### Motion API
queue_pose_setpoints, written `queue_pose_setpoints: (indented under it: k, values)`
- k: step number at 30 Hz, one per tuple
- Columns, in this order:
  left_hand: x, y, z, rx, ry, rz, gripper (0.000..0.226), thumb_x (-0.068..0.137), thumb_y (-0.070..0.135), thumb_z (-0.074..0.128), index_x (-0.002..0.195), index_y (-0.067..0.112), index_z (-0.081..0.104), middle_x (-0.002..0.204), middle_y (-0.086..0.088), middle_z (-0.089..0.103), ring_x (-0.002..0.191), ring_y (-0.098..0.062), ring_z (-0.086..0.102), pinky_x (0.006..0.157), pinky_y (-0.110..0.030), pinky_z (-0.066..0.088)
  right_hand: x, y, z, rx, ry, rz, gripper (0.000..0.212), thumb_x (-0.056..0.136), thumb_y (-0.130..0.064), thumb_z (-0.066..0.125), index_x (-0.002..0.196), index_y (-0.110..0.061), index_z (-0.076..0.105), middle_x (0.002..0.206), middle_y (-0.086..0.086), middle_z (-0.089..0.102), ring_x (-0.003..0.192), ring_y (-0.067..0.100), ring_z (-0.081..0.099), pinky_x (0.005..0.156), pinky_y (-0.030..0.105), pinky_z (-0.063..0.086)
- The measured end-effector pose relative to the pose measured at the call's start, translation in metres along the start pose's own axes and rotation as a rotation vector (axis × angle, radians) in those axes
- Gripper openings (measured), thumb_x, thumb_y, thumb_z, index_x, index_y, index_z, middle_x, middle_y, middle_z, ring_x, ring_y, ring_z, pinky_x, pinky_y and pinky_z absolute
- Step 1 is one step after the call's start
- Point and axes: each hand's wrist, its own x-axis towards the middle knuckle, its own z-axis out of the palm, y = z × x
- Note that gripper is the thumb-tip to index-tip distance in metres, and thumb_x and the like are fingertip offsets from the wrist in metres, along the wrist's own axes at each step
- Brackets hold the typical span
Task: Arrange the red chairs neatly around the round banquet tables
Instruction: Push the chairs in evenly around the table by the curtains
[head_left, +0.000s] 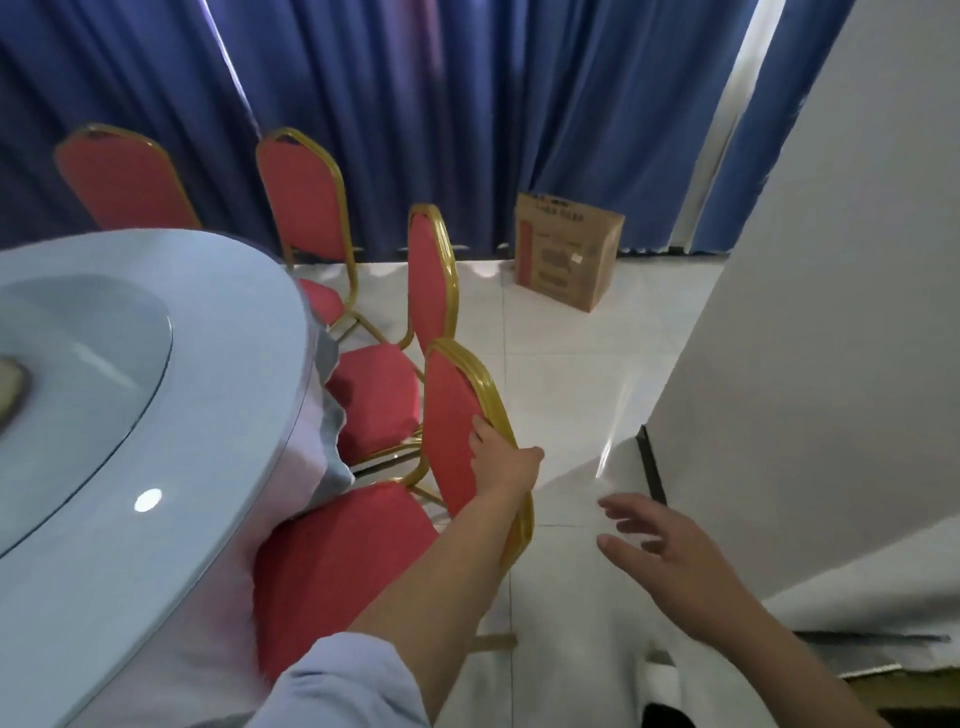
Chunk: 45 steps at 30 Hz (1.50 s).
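Here, left hand (501, 457) fingers clenched on the gold-framed red padded chair (452, 431) backrest beside the round counter (156, 415); right hand (670, 551) released, farther off.

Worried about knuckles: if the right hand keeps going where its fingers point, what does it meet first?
Probably the gold back frame of the nearest chair, which the left hand grips; the right hand is open, depth unclear.

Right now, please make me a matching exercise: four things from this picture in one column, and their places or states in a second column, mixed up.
Things:
1. left hand
2. right hand
3. cardboard box
4. round table

Places or states:
A. stands on the floor by the blue curtain
B. grips the gold frame of the nearest chair's back
C. open, holding nothing
D. covered with a white cloth, chairs beside it

Pairs: 1-B, 2-C, 3-A, 4-D
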Motion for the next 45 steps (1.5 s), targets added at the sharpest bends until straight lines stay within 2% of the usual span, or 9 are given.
queue_pose_setpoints:
  k: [6,13,17,20,22,25,29,35,45]
  values:
    - [0.02,-0.014,0.019,-0.097,0.19,-0.02,0.094,0.07,0.012,0.063,0.147,0.044,0.02,0.129,0.003,0.056,0.113,-0.025,0.062,0.092,-0.043,0.056,0.114,0.003,-0.041,-0.037,-0.288,-0.116,0.036,0.089,-0.037,0.068,0.124,-0.037,0.059,0.122,-0.017,0.06,0.111,0.002,0.056,0.095,0.03,0.05]
    - [-0.012,0.004,0.006,-0.081,0.092,-0.086,0.095,0.073,-0.005,0.057,0.152,0.037,0.022,0.118,0.003,0.056,0.103,-0.012,0.06,0.078,-0.027,0.055,0.2,-0.039,-0.05,-0.123,-0.546,-0.277,0.045,0.09,-0.034,0.066,0.133,-0.031,0.054,0.129,-0.013,0.05,0.114,0.007,0.05,0.092,0.026,0.042]
    - [-0.063,-0.028,0.0,0.009,0.052,-0.153,0.097,0.076,0.011,0.063,0.148,0.055,0.016,0.134,0.003,0.054,0.121,-0.017,0.056,0.096,-0.037,0.053,0.217,-0.06,-0.022,-0.359,-0.672,-0.458,0.075,0.084,-0.029,0.066,0.149,-0.04,0.029,0.153,-0.009,0.025,0.138,0.018,0.032,0.108,0.035,0.036]
    - [-0.113,-0.065,-0.011,0.154,-0.003,-0.231,0.095,0.079,0.014,0.063,0.133,0.075,0.014,0.117,0.001,0.062,0.103,-0.016,0.062,0.087,-0.03,0.054,0.219,-0.057,0.008,-0.731,-0.738,-0.67,0.09,0.08,-0.035,0.067,0.151,-0.048,0.015,0.164,-0.006,-0.006,0.15,0.027,0.003,0.116,0.049,0.022]
    - [-0.149,-0.086,-0.023,0.179,-0.032,-0.267,0.088,0.081,0.013,0.062,0.133,0.071,0.022,0.109,0.005,0.062,0.095,-0.01,0.061,0.081,-0.026,0.053,0.209,-0.047,0.027,-0.906,-0.813,-0.758,0.084,0.081,-0.035,0.065,0.15,-0.046,0.02,0.164,-0.004,0.0,0.15,0.027,-0.004,0.117,0.053,0.012]
    - [-0.19,-0.123,-0.049,0.187,-0.004,-0.302,0.071,0.085,0.017,0.064,0.133,0.063,0.037,0.102,0.017,0.062,0.09,0.001,0.058,0.081,-0.022,0.052,0.18,-0.028,0.056,-0.911,-0.876,-0.837,0.061,0.085,-0.034,0.059,0.141,-0.042,0.038,0.152,-0.009,0.031,0.147,0.025,0.011,0.116,0.052,0.014]
    - [-0.223,-0.164,-0.082,0.234,0.084,-0.31,0.05,0.088,0.025,0.066,0.113,0.065,0.051,0.097,0.024,0.066,0.091,0.005,0.06,0.086,-0.025,0.053,0.139,-0.029,0.099,-0.781,-0.875,-0.824,0.021,0.086,-0.023,0.054,0.102,-0.036,0.053,0.117,-0.013,0.053,0.132,0.019,0.032,0.109,0.043,0.022]
    - [-0.239,-0.196,-0.126,0.273,0.274,-0.35,0.039,0.082,0.033,0.071,0.108,0.059,0.059,0.094,0.022,0.069,0.092,-0.003,0.063,0.084,-0.033,0.054,0.104,-0.049,0.148,-0.803,-0.82,-0.749,0.013,0.087,-0.019,0.055,0.084,-0.032,0.054,0.087,-0.014,0.049,0.098,0.017,0.044,0.097,0.043,0.035]
    - [-0.26,-0.223,-0.18,0.371,0.527,-0.55,0.041,0.085,0.002,0.056,0.103,0.038,0.064,0.091,0.01,0.064,0.083,-0.012,0.06,0.069,-0.031,0.051,0.035,-0.069,0.202,-0.845,-0.812,-0.722,0.02,0.086,-0.011,0.049,0.085,-0.031,0.046,0.097,-0.004,0.053,0.11,0.028,0.047,0.107,0.056,0.028]
